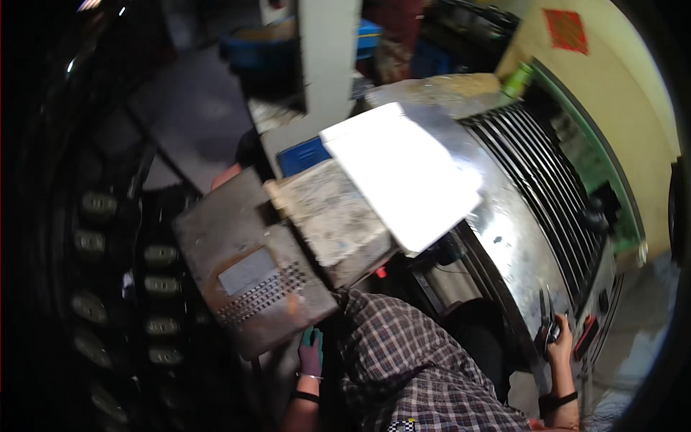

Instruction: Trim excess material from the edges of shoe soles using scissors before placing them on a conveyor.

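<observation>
My left hand [311,354], in a green and purplish glove, is at the near edge of a worn metal tabletop [216,209]. Its fingers look stretched out, with nothing visible in them. On that top lie a flat grey rectangular block [247,271] and rows of small dark pieces [263,295]. Far to the right, my bare right hand [560,342] is closed around black-handled scissors [549,324], their narrow blades pointing away from me. It is over the near end of a shiny metal bench [507,234].
A bright white board [403,180] leans over a stained box-like block [335,212]. Long dark slats [536,187] line the bench's back. A red and black tool [586,335] lies right of my right hand. Several oval metal pieces [162,286] sit at left. A white post [327,57] stands ahead.
</observation>
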### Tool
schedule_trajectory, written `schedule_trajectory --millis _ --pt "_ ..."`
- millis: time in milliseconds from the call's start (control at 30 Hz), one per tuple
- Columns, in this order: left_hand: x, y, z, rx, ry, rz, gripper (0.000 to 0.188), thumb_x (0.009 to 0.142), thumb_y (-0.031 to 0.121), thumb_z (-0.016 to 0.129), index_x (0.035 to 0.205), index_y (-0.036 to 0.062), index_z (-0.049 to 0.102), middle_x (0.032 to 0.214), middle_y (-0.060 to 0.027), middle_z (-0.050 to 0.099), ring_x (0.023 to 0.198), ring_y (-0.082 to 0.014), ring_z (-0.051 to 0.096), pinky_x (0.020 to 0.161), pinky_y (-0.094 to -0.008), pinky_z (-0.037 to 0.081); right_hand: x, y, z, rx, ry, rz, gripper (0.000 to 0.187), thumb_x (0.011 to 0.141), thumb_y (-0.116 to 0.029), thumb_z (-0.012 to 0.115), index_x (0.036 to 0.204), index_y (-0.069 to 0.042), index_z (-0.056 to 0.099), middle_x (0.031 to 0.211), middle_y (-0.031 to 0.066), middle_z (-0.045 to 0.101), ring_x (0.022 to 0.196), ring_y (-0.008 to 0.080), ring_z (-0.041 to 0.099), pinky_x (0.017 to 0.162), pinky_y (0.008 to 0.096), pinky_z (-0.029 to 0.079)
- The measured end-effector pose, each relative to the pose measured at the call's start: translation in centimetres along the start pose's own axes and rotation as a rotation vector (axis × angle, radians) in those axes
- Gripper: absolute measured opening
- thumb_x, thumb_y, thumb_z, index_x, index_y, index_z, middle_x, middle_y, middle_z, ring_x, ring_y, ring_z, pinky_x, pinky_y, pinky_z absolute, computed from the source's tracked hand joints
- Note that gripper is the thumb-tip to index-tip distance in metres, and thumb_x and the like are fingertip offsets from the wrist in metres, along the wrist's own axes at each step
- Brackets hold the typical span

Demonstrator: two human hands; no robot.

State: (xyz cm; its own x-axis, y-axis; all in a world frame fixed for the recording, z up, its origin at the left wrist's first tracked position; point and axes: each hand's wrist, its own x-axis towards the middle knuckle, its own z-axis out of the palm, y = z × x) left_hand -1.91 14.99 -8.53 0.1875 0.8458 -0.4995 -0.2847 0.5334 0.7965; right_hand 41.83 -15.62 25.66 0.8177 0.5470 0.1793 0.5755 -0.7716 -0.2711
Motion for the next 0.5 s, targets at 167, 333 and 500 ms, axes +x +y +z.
schedule_trajectory --millis 167,333,500 --pt "-9.7 12.9 9.7 0.57 -0.11 0.567 0.041 0.093 0.003 0.052 0.133 -0.0057 0.047 0.117 -0.0122 0.061 0.105 -0.0178 0.059 0.092 -0.0282 0.046 -3.0 4.0 -1.9 -0.062 0.026 -0.041 0.046 0.073 -0.01 0.067 0.118 -0.008 0.057 0.106 0.0184 0.063 0.098 0.0371 0.061 0.084 0.0398 0.05" --pt "-16.7 18.0 25.2 0.853 -0.524 0.589 0.035 0.09 0.008 0.059 0.123 -0.0045 0.055 0.111 -0.0168 0.064 0.104 -0.022 0.062 0.089 -0.032 0.049 -4.6 8.1 -2.4 0.004 0.037 0.012 0.046 0.07 -0.011 0.066 0.115 -0.009 0.058 0.09 0.0155 0.06 0.083 0.0371 0.061 0.072 0.0442 0.05" --pt "-18.1 18.4 44.9 1.06 -1.025 0.998 0.045 0.083 0.012 0.068 0.122 -0.0053 0.054 0.107 -0.022 0.064 0.097 -0.0334 0.064 0.083 -0.0368 0.052 -7.3 10.9 -2.6 0.051 0.032 0.104 0.046 0.068 -0.014 0.068 0.114 -0.011 0.059 0.084 0.0146 0.057 0.072 0.0358 0.061 0.063 0.0448 0.049"
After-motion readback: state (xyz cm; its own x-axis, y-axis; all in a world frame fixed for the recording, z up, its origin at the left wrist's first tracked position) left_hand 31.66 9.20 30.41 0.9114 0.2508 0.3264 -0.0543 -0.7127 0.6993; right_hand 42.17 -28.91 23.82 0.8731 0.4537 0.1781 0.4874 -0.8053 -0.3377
